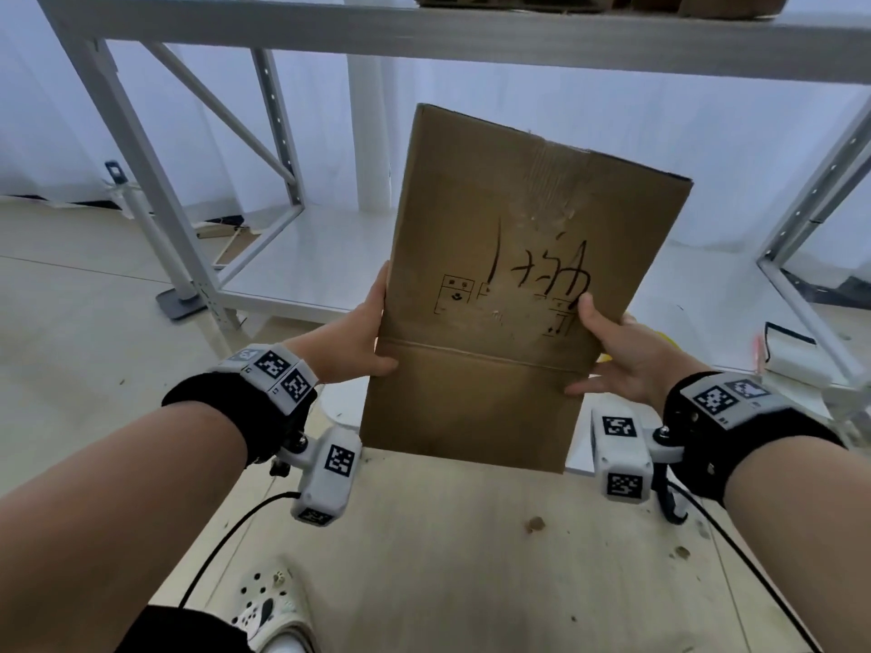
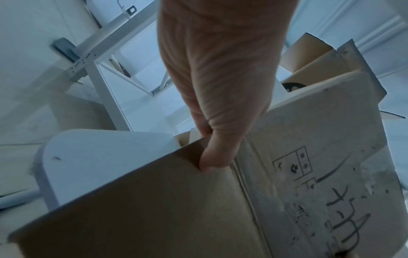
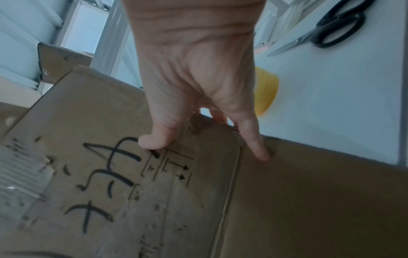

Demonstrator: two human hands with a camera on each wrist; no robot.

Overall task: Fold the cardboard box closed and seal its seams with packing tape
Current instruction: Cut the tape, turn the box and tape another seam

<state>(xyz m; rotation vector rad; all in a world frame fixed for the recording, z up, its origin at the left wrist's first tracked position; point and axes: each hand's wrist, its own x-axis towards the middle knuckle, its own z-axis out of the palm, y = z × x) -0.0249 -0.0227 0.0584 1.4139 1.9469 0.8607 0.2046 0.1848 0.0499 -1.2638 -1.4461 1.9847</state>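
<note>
A flattened brown cardboard box (image 1: 509,256) with black marker writing and old tape remnants stands up off the wooden tabletop (image 1: 471,558), tilted away from me. My left hand (image 1: 372,341) grips its left edge near the flap crease, thumb on the front and fingers hidden behind. My right hand (image 1: 608,344) grips the right edge at the same height. In the left wrist view the left hand (image 2: 220,136) pinches the box (image 2: 198,209). In the right wrist view the right hand (image 3: 198,108) has its thumb on the printed face of the box (image 3: 154,192). A yellow tape roll (image 3: 264,90) lies behind the right hand.
Black scissors (image 3: 331,29) lie on the white surface to the right. A white metal shelf rack (image 1: 188,181) stands behind and to the left. More cardboard (image 2: 309,57) sits beyond the box. A white stool (image 2: 99,157) is under the left hand.
</note>
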